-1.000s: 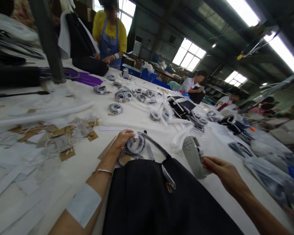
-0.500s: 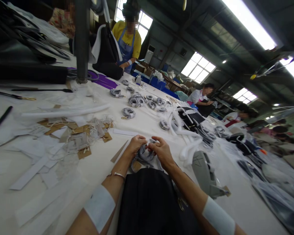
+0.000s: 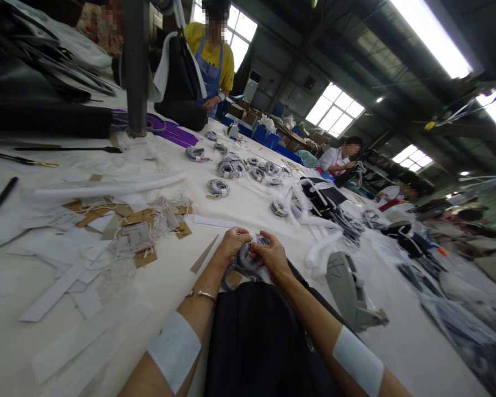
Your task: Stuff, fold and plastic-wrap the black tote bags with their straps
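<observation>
A coiled grey strap [image 3: 244, 259] is between my two hands, just past the far end of a black bag [image 3: 252, 336]. My left hand [image 3: 235, 242] pinches at the coil's upper left, where something small and white shows at the fingertips. From the right, my right hand [image 3: 271, 257] is closed on the coil, thumb and fingers bent together. What lies inside the fingertips is partly hidden. A bit of brown card [image 3: 233, 277] shows by the coil's lower loop. Right of my right forearm lies a grey tape dispenser or similar grey tool [image 3: 344, 284].
Several more coiled straps [image 3: 228, 168] with white bands lie farther up the white table. Paper strips and tags [image 3: 128, 229] are scattered at left. White foam tubes [image 3: 322, 248] lie at right. A metal post [image 3: 136, 71] stands at left; co-workers [image 3: 210, 60] work beyond.
My right hand's index finger, stretched out before, is now bent in toward the thumb at the coil. The hands stay close together. A co-worker in yellow stands a little more upright.
</observation>
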The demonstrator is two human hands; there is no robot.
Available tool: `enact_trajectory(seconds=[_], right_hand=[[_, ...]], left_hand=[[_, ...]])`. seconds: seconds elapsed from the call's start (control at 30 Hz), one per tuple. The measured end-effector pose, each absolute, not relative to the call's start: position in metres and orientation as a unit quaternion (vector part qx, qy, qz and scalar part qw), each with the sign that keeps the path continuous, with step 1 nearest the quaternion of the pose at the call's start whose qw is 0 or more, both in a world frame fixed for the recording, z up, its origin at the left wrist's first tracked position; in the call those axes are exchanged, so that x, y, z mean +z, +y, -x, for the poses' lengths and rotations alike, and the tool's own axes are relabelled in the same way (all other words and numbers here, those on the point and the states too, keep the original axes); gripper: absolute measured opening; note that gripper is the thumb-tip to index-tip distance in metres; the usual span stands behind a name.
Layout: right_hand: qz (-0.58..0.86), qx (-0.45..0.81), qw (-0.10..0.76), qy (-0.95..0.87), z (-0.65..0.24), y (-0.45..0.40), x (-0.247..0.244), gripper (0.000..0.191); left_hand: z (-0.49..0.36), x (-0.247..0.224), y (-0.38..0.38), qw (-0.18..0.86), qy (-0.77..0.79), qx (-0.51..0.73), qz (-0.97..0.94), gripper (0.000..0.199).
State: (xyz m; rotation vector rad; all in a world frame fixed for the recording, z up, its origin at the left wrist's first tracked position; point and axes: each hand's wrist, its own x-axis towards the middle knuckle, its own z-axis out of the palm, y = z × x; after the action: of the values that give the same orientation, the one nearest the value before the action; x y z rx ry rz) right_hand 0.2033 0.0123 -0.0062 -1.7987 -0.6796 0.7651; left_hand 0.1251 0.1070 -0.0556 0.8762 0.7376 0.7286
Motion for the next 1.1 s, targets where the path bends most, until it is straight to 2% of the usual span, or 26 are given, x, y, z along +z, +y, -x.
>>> enact_trajectory(seconds=[0.27,0.6,0.77,0.93,1.07,1.1], right_hand=[[0.728,0.377,0.497,-0.284,-0.209,0.010,0.000,0.071],[0.797,0.280,0.384,-0.373,-0.212,0.012,-0.007,0.057],[0.815,0.194,0.301,-0.456,-0.221,0.011,-0.009,0.048],[0.830,0.010,0.188,-0.526,-0.227,0.012,-0.003,0.041],[0.779,-0.092,0.099,-0.612,-0.224,0.008,-0.003,0.021],[0.759,-0.105,0.081,-0.638,-0.224,0.007,-0.004,0.022]], left_hand=[[-0.128,-0.061,0.108,0.767,0.345,0.329,-0.430,0.018],[-0.128,-0.068,0.110,0.711,0.361,0.320,-0.512,0.012],[-0.127,-0.065,0.109,0.695,0.367,0.317,-0.531,0.011],[-0.124,-0.058,0.109,0.698,0.367,0.314,-0.528,0.009],[-0.122,-0.057,0.110,0.715,0.360,0.303,-0.518,0.008],[-0.123,-0.058,0.110,0.716,0.359,0.302,-0.517,0.008]])
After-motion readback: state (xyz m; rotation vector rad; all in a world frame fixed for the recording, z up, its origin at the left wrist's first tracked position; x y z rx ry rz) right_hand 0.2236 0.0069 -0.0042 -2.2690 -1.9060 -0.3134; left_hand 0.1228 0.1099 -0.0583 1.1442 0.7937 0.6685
